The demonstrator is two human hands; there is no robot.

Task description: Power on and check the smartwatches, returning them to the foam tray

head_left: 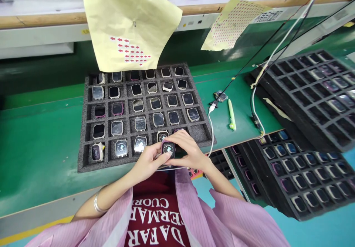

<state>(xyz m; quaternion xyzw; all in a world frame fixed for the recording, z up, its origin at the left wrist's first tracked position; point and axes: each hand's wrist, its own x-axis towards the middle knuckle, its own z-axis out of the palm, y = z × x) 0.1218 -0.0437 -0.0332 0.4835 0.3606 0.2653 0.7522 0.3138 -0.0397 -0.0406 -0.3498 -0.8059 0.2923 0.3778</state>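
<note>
Both my hands meet over the front edge of a dark foam tray (206, 143), around one smartwatch body (168, 149) with a purplish frame and a lit screen. My left hand (149, 162) grips it from the left, the thumb on the glass. On the other side, my right hand (190, 152) wraps round the top and right side of the same watch. Strapless watches fill most of the tray's compartments, among them a lit watch (140, 144) left of my hands. Another lit watch (162, 136) lies just behind my fingers.
A yellow sticker sheet (130, 21) with red arrows hangs over the tray's back edge. On the green table (36, 139), a green pen (231, 114), a white cable (211, 123) and another watch (220, 95) lie right of the tray. Stacked watch trays (307, 99) stand at the right.
</note>
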